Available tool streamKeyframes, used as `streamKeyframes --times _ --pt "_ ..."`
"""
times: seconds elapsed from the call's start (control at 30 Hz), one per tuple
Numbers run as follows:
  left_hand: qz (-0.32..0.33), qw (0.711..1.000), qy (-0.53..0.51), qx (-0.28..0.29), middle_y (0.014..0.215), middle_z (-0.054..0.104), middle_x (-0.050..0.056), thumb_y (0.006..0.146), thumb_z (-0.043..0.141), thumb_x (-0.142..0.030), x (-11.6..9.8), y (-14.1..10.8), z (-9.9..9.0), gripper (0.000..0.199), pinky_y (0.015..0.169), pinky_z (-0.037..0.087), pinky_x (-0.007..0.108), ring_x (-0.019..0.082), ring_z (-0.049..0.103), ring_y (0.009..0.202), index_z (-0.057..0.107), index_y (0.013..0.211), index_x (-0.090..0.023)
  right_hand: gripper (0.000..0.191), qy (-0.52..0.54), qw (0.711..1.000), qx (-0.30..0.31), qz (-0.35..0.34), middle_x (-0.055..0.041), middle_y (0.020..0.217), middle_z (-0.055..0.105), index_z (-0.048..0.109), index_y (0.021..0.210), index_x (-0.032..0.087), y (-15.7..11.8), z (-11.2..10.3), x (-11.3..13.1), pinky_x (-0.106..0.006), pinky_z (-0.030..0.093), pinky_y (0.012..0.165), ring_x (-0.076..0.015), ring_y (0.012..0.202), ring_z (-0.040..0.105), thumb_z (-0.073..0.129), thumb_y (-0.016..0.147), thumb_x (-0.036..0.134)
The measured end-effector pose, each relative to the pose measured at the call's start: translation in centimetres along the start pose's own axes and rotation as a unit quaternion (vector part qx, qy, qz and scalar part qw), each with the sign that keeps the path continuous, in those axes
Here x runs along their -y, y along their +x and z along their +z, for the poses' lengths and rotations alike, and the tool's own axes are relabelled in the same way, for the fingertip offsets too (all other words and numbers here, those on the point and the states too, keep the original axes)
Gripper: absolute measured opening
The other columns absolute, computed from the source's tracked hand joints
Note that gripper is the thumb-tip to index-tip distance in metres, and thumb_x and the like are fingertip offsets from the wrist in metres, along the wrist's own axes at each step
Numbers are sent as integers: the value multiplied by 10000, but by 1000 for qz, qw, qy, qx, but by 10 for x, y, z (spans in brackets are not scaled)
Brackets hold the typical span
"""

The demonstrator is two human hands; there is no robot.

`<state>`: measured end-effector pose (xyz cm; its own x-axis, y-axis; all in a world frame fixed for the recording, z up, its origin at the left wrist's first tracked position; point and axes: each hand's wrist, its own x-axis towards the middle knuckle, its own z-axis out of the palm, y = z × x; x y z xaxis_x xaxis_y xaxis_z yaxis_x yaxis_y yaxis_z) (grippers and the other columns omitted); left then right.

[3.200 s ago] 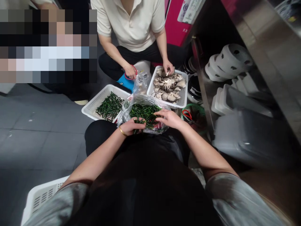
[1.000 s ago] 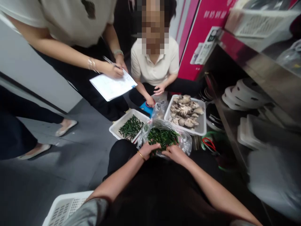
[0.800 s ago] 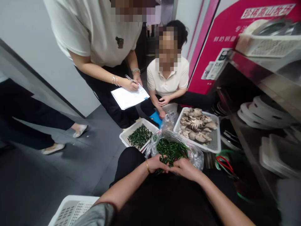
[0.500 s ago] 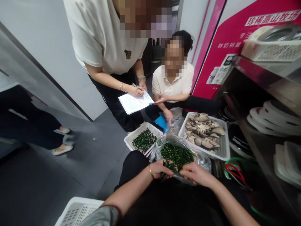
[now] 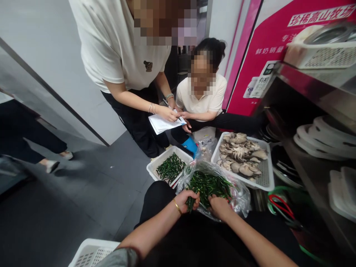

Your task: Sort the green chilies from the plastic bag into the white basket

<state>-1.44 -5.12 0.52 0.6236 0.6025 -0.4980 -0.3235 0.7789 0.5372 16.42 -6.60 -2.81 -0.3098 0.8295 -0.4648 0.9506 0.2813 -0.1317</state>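
Green peppers [image 5: 208, 185] fill an open clear plastic bag [image 5: 239, 196] in front of me. My left hand [image 5: 187, 200], with a gold bangle at the wrist, is closed around a small bunch of green peppers at the bag's left edge. My right hand [image 5: 219, 207] reaches into the near side of the peppers; its fingertips are hidden among them. Just beyond the bag on the left, a white basket [image 5: 151, 168] holds more peppers. A white basket [image 5: 269, 178] of grey mushrooms [image 5: 241, 155] lies to the right.
A person [image 5: 130, 63] stands with papers [image 5: 164, 123]; another person [image 5: 203, 96] sits behind the baskets. Metal shelves [image 5: 308, 85] with dishes rise at the right. Red-handled scissors [image 5: 280, 205] lie right of the bag. Another white basket [image 5: 94, 248] is at bottom left. Someone's legs show far left.
My right hand has moved away from my left and down into the peppers. The seated person's hand has reached the papers, which moved right. The legs at far left have moved further left.
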Motion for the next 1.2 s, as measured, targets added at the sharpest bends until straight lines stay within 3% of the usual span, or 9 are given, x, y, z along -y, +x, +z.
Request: streamKeyframes --times 0.27,0.43,0.57,0.73,0.87,1.0,1.07,1.13,1.2 --pt "30 998 45 -25 573 632 64 548 606 -203 2 4 -3 103 398 248 227 95 462 395 549 593 -130 330 45 997 4 62 -189 1016 695 600 1111 87 2 -6 -46 -361 481 780 -312 980 658 547 799 181" --pt "14 996 34 -86 486 552 -2 533 709 -197 0 4 -3 207 418 284 213 83 466 399 610 690 -105 318 59 991 -11 122 -200 1049 679 586 1114 96 -1 -13 -71 -352 460 752 -305 985 652 529 816 193" --pt "44 996 29 -68 445 479 -26 519 784 -246 2 4 -1 291 415 275 220 72 425 388 524 574 -128 261 84 991 -16 104 -154 995 693 602 1048 141 0 -11 -72 -316 434 711 -271 938 660 556 794 183" --pt "57 994 24 -87 444 476 -29 521 782 -225 2 4 1 279 424 285 212 68 421 393 521 562 -133 124 196 970 -112 91 -84 824 684 602 830 166 2 -13 -77 -287 417 715 -206 814 640 504 842 241" --pt "77 987 33 -136 560 618 53 506 758 -213 -4 2 3 213 436 307 208 80 473 444 594 584 -103 302 391 895 -206 64 -28 643 620 567 685 200 -3 -25 -75 -302 454 642 -182 646 598 451 854 422" --pt "98 982 91 -132 584 627 56 547 774 -255 -10 -3 13 241 464 335 204 77 473 482 682 664 -65 474 645 754 -118 46 14 525 547 580 696 174 -12 -37 -47 -260 445 468 -122 444 511 586 692 648" --pt "101 984 112 -94 607 636 51 536 799 -258 -11 -6 21 270 512 377 215 91 507 521 698 703 -71 495 684 726 -70 -6 8 551 572 598 722 158 -17 -41 -27 -246 445 462 -109 441 511 619 671 650" --pt "94 987 126 -38 654 663 62 519 813 -249 -9 -8 27 282 579 416 236 122 560 582 694 718 -89 460 643 761 -73 -46 -6 554 583 593 689 161 -23 -45 -8 -251 447 483 -117 458 519 565 749 616" --pt "79 986 143 -22 625 661 63 524 808 -258 -7 -7 30 264 589 420 250 139 574 587 678 690 -99 431 527 835 -144 -64 -42 610 605 592 649 167 -28 -48 4 -270 463 567 -146 556 566 474 849 530"
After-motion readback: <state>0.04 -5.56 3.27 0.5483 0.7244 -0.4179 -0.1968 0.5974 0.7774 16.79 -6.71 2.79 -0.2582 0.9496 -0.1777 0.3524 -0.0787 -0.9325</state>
